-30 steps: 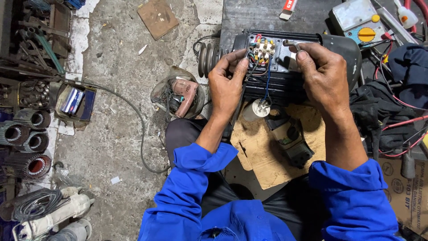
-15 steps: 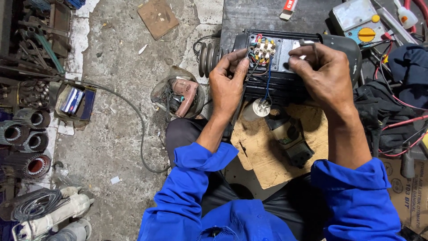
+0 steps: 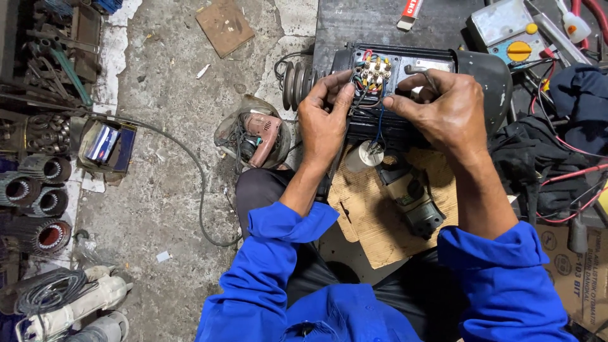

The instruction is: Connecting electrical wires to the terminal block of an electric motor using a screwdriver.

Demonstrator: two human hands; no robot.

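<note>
Black electric motor [image 3: 437, 95] with its open terminal box lies on the floor before us, pulley end to the left, on torn brown cardboard [image 3: 367, 209]. Our left hand [image 3: 323, 123] pinches the wires at the brass terminal studs [image 3: 373, 73]; our right hand [image 3: 443, 107] is closed on a thin metal tool [image 3: 425, 75]. We judge it best to steady each lead and keep neighbouring wires apart.
</note>
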